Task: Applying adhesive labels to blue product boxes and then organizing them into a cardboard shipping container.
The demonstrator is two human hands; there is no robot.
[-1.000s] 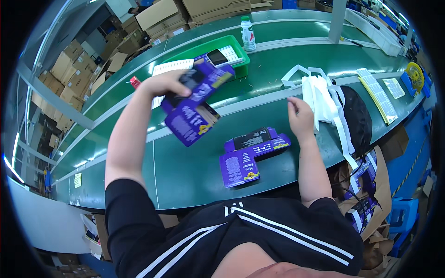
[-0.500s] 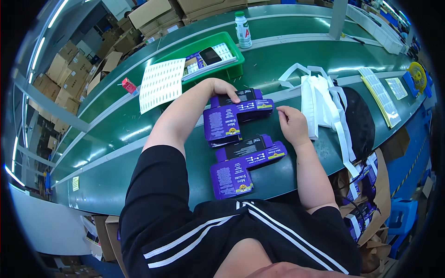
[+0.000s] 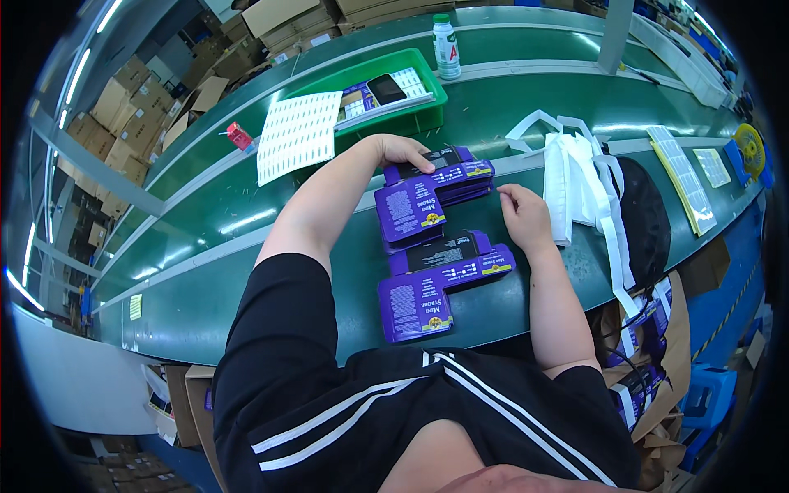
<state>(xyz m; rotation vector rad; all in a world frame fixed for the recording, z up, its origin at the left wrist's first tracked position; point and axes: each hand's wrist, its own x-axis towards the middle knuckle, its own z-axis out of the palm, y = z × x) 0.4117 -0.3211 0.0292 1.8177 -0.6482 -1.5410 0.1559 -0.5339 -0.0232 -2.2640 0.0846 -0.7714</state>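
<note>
A stack of flat purple cartons (image 3: 409,209), stepped in outline with a black panel, lies on the green table ahead of me. My left hand (image 3: 404,153) grips its far edge, thumb on top and the other fingers mostly hidden. Just right of the stack is my right hand (image 3: 526,217), its fingers curled in and nothing showing in them. Closer to me lies a second group of the same purple cartons (image 3: 415,307), touched by neither hand; how many are in it I cannot tell.
Beyond my left hand stands a green bin (image 3: 436,115) with a phone (image 3: 385,89) and a label sheet (image 3: 297,135) over its side. White strapped bags (image 3: 559,193) and a black bag (image 3: 645,222) lie rightward. A bottle (image 3: 445,49) stands at the back; a small fan (image 3: 748,154) far right.
The view has shifted a little, so the table's things sit slightly further right. Both hands stay almost where they were, the left still on the far stack.
</note>
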